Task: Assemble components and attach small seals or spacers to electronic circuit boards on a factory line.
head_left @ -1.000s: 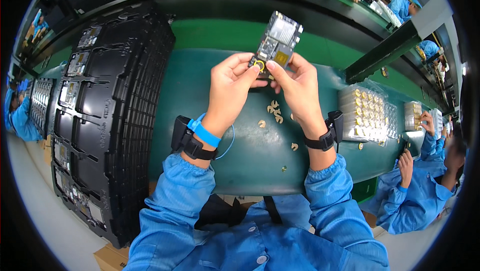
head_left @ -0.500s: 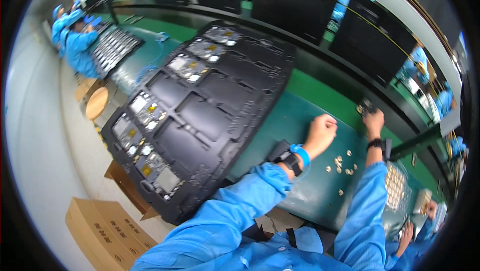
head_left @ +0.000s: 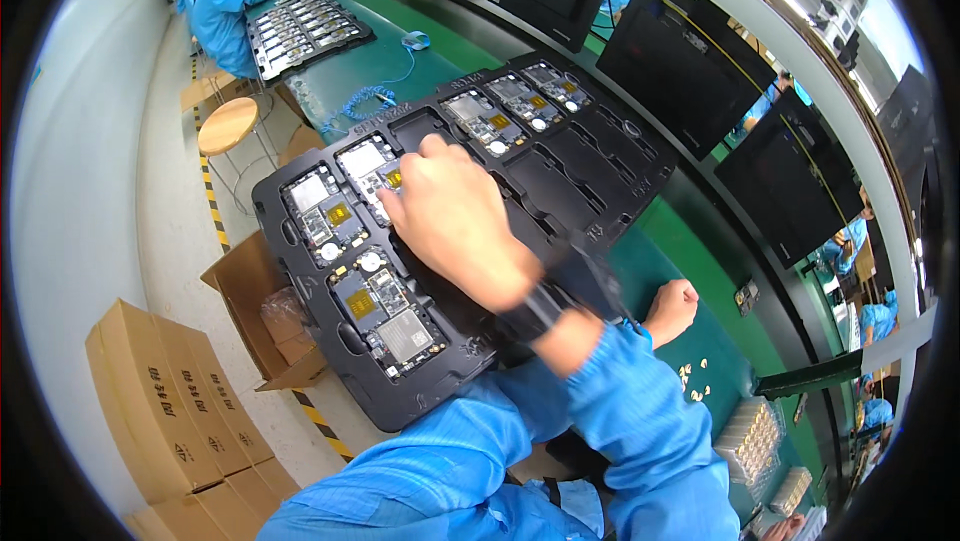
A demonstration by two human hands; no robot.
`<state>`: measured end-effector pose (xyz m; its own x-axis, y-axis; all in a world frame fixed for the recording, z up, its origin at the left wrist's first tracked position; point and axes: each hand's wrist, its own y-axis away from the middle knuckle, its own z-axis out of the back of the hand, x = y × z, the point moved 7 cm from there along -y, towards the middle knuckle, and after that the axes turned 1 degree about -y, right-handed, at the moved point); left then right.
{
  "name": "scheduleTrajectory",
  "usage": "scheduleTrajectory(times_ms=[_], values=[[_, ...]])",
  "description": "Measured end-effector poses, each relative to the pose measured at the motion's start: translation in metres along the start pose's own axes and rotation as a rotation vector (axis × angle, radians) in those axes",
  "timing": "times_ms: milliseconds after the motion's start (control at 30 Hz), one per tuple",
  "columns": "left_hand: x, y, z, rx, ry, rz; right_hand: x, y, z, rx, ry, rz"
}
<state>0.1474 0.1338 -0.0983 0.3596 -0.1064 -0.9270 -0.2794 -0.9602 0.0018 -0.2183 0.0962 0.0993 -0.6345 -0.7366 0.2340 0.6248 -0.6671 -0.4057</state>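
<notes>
My right arm crosses over my left, and my right hand (head_left: 455,216) is over the black moulded tray (head_left: 520,191). Its thumb and bent fingers close at the inner end of a circuit board (head_left: 362,159) lying in a tray pocket; some fingertips are hidden. Beyond my right forearm, my left hand (head_left: 672,313) is above the green bench, fingers curled together; whatever they may hold is hidden. Other boards fill pockets nearby, among them a near-corner board (head_left: 390,316) and a left-edge board (head_left: 322,213). Several small pale pieces (head_left: 695,381) lie scattered near my left hand.
Another small board (head_left: 747,297) lies toward the bench's far side. At right stands a clear pack of small pieces (head_left: 750,436). Cardboard boxes (head_left: 165,391) and a round stool (head_left: 228,126) are at left. Dark panels (head_left: 685,71) line the back; co-workers sit farther off.
My right hand has left the small board at the bench's far side and swung left across my left arm to the tray. My view has turned; my left hand stays over the bench.
</notes>
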Motion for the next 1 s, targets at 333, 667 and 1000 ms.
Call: scheduleTrajectory(times_ms=[333, 667, 1000], values=[[0.013, -0.008, -0.001, -0.029, -0.114, -0.039, -0.017, -0.02, -0.035, -0.071, -0.366, -0.204], [-0.034, 0.024, -0.005, 0.311, 0.965, 0.018, -0.135, 0.168, 0.127, -0.43, -1.181, -0.53], [-0.059, 0.092, -0.057, 1.075, -0.019, 0.351, -0.202, 0.427, 0.183, -0.535, -0.307, -0.927]])
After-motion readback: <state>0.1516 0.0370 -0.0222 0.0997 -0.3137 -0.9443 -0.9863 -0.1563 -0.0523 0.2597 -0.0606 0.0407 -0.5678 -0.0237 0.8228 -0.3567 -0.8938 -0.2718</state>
